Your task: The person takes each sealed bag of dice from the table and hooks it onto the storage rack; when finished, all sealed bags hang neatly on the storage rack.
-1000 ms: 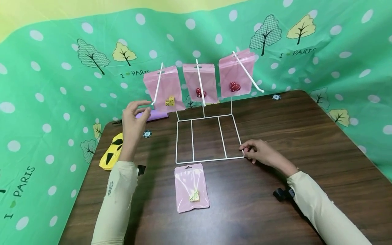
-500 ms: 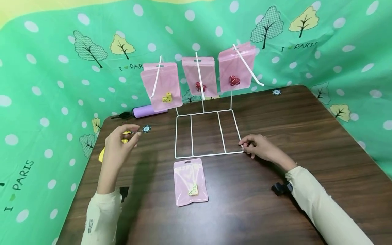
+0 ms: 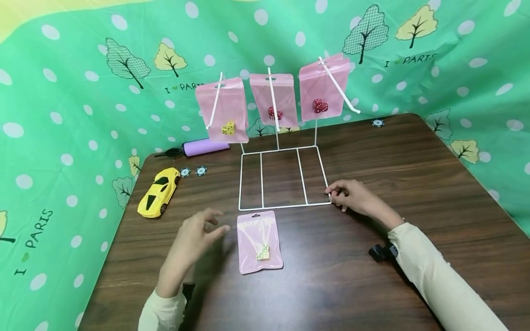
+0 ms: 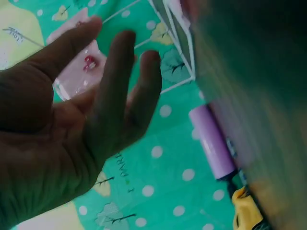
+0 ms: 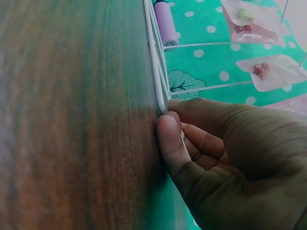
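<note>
My left hand (image 3: 198, 236) is over the table, just left of a flat pink zip bag (image 3: 248, 234) with pale yellow dice inside. Its fingers are spread and hold nothing; the left wrist view shows the bare palm. With thumb and fingertips, my right hand (image 3: 352, 197) pinches the front right corner of the white wire display rack (image 3: 285, 206). Pink zip bags hang from the rack's three prongs: a left bag (image 3: 221, 103) with yellow dice, a middle bag (image 3: 285, 94) with red dice, and a right bag (image 3: 308, 87) with red dice.
A yellow toy car (image 3: 159, 193) sits at the table's left edge. Behind it lies a purple cylinder (image 3: 204, 146) with a black end. Two poker chips, a left chip (image 3: 185, 172) and a right chip (image 3: 201, 171), lie nearby; another chip (image 3: 377, 122) is at the back right.
My left hand has come down from beside the left prong, past the toy car, and rightward toward the flat bag. The right hand keeps its pinch on the rack corner.
</note>
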Action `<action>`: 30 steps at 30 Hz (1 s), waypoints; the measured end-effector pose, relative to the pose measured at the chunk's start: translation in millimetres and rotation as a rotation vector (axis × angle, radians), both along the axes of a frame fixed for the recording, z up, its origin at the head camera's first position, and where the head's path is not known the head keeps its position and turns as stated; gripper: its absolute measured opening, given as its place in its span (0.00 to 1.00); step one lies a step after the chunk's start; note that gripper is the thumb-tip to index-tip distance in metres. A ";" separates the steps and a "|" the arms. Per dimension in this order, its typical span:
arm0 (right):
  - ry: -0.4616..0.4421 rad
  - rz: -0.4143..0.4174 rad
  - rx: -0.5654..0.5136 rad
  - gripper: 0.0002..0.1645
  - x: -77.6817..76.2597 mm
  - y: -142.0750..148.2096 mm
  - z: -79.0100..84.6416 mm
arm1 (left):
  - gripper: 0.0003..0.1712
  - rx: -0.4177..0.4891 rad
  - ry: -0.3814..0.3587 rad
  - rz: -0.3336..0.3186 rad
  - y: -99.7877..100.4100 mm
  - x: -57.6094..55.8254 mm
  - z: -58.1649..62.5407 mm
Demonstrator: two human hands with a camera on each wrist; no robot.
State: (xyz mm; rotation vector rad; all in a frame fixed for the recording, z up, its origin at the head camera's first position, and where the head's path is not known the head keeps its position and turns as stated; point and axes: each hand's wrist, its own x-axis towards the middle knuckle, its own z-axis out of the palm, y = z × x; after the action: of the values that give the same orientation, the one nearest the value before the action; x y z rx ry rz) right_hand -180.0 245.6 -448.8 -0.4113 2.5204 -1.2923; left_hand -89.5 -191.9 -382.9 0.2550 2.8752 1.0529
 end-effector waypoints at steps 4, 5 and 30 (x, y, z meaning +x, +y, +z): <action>-0.001 0.000 -0.003 0.14 0.4 0.0 0.5 | 0.21 0.073 -0.119 -0.064 9.7 6.0 -17.7; 0.000 -0.001 -0.002 0.14 0.4 -0.1 0.7 | 0.21 0.098 -0.148 -0.075 10.7 7.4 -21.1; 0.006 0.000 0.029 0.14 1.8 -0.2 0.6 | 0.20 -0.053 -0.080 -0.131 46.3 8.5 -43.9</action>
State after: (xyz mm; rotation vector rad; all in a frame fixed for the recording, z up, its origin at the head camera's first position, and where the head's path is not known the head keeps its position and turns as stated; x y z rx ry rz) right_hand -178.3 245.4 -448.2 -0.4086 2.5408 -1.2548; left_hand -81.1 -145.6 -426.8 0.3835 2.7678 0.9403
